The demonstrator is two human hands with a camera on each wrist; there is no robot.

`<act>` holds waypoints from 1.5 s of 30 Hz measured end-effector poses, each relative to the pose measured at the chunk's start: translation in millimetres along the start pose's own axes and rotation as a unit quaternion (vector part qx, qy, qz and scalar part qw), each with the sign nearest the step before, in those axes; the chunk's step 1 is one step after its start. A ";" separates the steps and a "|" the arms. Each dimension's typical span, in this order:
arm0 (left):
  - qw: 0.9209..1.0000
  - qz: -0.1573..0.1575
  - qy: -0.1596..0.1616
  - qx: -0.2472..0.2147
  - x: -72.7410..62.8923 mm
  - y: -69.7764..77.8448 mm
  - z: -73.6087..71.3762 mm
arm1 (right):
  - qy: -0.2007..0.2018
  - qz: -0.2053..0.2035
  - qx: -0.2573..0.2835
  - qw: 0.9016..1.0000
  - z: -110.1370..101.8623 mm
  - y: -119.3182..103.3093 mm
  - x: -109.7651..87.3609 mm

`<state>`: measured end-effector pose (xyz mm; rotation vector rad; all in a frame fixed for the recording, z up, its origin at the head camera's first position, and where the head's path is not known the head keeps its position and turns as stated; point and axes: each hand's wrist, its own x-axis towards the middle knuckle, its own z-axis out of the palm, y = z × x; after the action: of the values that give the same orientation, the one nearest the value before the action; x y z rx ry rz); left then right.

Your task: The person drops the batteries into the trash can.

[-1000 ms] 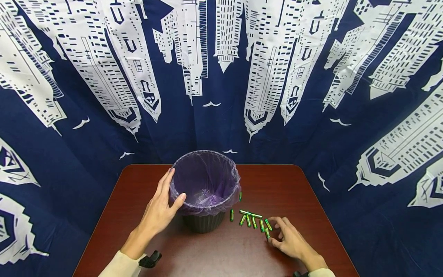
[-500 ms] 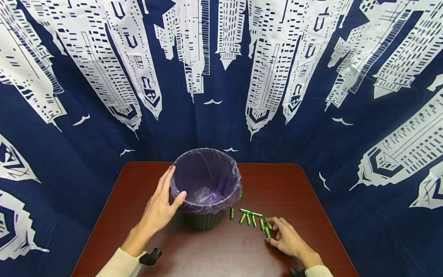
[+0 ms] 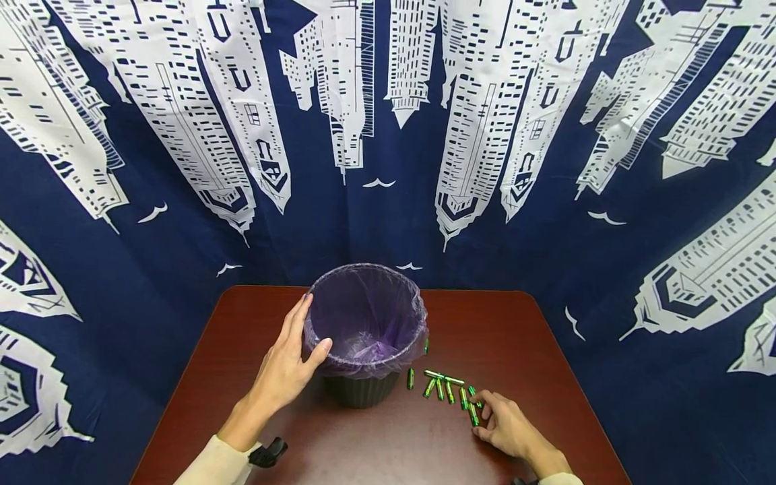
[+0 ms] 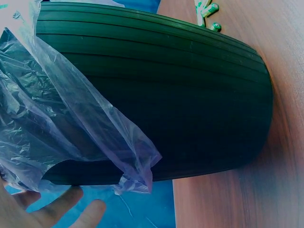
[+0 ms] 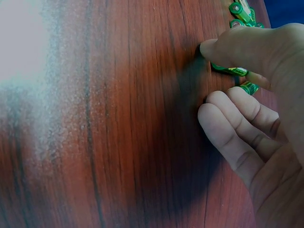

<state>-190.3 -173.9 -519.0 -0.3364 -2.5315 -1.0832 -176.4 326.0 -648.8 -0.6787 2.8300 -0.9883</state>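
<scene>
My left hand (image 3: 281, 367) rests against the near left rim of a dark ribbed trash can (image 3: 362, 389), fingers extended along its outside and thumb over the edge. A translucent purple trash bag (image 3: 376, 369) lines the can and folds over the rim. In the left wrist view, fingers (image 4: 59, 209) lie beside the bag. Low over the table, my right hand (image 3: 509, 424) has its thumb and index finger apart around a green battery (image 3: 473, 413). The index finger overlaps another battery (image 3: 472, 391). In the right wrist view, the thumb partly hides batteries (image 5: 230, 70).
Several more green batteries lie loose between the trash can and my right hand, including one long pair end to end (image 3: 444, 377). One battery (image 3: 411, 378) lies near the can. The reddish-brown table (image 3: 364, 448) meets a blue curtain (image 3: 339, 229) printed with white buildings.
My right index finger has come down over the rightmost battery, covering more of it. My left hand stays at the can's rim. The whole head view shifts slightly.
</scene>
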 end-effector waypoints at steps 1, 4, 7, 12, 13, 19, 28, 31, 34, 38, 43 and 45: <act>1.000 0.000 0.000 -0.001 0.2 0.3 0.9 | 0.000 0.000 -0.001 1.000 0.6 1.1 -1.0; 1.000 0.002 -0.002 -0.004 0.5 2.0 2.1 | 0.005 -0.010 -0.005 1.000 2.9 4.7 -3.3; 1.000 0.004 -0.001 -0.004 1.3 3.3 2.7 | 0.008 -0.015 -0.002 1.000 4.4 6.6 -4.5; 1.000 0.007 -0.001 -0.001 2.5 3.5 4.1 | -0.011 0.001 0.018 1.000 3.7 6.6 -4.8; 1.000 0.007 -0.001 -0.001 2.6 3.4 4.2 | -0.015 0.003 0.021 1.000 3.5 6.7 -4.6; 1.000 0.006 0.000 -0.001 1.8 2.7 4.0 | -0.024 0.009 0.030 0.999 2.7 5.6 -3.1; 1.000 -0.002 0.004 0.002 -2.5 -0.2 1.9 | -0.023 -0.003 0.037 0.999 5.5 5.8 -2.8; 1.000 0.000 0.004 0.004 -1.6 -0.7 1.6 | -0.014 -0.012 0.034 0.999 4.0 5.3 -2.4; 1.000 0.004 0.002 0.005 -0.3 -1.4 2.0 | -0.006 -0.015 0.034 0.999 -0.7 2.5 -1.0; 1.000 0.007 0.005 0.004 0.0 -1.2 1.4 | 0.004 -0.013 0.042 0.999 -9.9 -4.1 4.4; 1.000 0.010 0.009 0.003 0.4 -0.6 0.3 | 0.039 -0.028 0.051 0.998 -23.5 -15.8 16.8; 1.000 0.012 0.009 0.003 0.0 -0.8 0.1 | 0.052 -0.042 0.046 0.997 -30.0 -21.9 22.7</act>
<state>-190.7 -174.5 -519.5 -0.3533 -2.5079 -1.0642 -194.5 318.4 -609.9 -0.7623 2.8436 -1.1915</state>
